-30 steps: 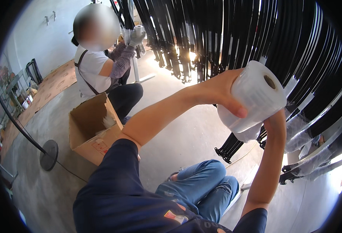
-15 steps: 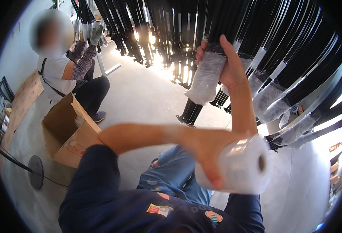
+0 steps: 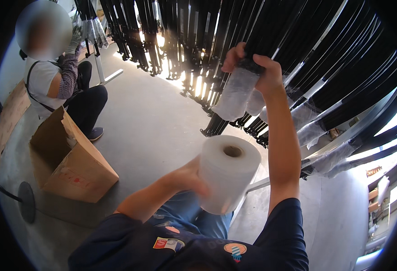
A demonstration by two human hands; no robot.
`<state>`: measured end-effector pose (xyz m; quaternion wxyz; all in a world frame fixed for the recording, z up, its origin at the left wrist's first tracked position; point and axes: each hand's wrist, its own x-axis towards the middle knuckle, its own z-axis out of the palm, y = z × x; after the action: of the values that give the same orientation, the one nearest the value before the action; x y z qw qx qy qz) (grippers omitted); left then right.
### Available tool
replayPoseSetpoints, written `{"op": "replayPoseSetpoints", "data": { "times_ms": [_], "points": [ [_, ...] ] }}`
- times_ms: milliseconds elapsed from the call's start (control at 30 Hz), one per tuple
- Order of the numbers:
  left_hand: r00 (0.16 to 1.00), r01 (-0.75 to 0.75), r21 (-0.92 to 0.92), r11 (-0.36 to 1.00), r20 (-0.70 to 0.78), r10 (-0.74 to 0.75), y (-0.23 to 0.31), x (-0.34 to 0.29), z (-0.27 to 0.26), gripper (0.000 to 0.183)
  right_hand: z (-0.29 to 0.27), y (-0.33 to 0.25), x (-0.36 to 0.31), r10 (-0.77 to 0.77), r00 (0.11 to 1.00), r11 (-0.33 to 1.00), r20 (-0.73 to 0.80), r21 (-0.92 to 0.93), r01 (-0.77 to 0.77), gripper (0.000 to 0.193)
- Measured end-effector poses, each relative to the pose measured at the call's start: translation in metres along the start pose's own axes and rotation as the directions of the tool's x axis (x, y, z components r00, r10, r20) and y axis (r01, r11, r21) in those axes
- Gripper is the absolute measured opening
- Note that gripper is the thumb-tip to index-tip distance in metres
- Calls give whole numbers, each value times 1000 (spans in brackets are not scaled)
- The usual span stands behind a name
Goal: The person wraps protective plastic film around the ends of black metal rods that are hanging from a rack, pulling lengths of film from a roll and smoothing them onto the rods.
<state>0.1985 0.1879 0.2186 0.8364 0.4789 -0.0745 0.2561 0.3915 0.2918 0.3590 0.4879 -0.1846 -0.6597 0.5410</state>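
Note:
My left hand (image 3: pixel 190 177) grips a wide roll of clear plastic stretch film (image 3: pixel 231 180) in front of my body. The roll stands nearly upright, and the hole of its core faces up. Higher up, my right hand (image 3: pixel 267 74) is closed round a bundle of hanging black bars (image 3: pixel 258 43). Below that hand, the bundle's lower end is covered in wrapped film (image 3: pixel 236 94). Whether a strip of film runs between roll and bundle, I cannot tell.
Many black bars (image 3: pixel 198 40) hang in rows ahead; several bundles at right have film-wrapped ends (image 3: pixel 309 119). A cardboard box (image 3: pixel 83 176) stands open on the floor at left. Beyond it sits a co-worker (image 3: pixel 49 86) in patterned sleeves. A round black base (image 3: pixel 27 203) stands at lower left.
The film roll has swung from the right toward the middle and turned from lying sideways to nearly upright, with my left arm drawn back. My right hand still grips the bundle.

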Motion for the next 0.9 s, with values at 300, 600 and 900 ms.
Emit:
{"op": "replayPoseSetpoints", "data": {
  "times_ms": [300, 600, 900],
  "points": [
    [988, -6, 0, 1000, -156, 6, -37, 3, -34, 88, 17, 18, -27, -387, 708, 699, -591, -689, -193, 39],
    [990, 7, -112, 994, -142, -23, -48, 10, -41, 89, -29, 12, -1, -211, 977, 964, -10, -167, 207, 97],
    [990, -61, -205, 977, -136, 33, -61, 31, -49, 85, -58, 10, 31, -78, 860, 955, 504, 287, -81, 62]
  ]
}}
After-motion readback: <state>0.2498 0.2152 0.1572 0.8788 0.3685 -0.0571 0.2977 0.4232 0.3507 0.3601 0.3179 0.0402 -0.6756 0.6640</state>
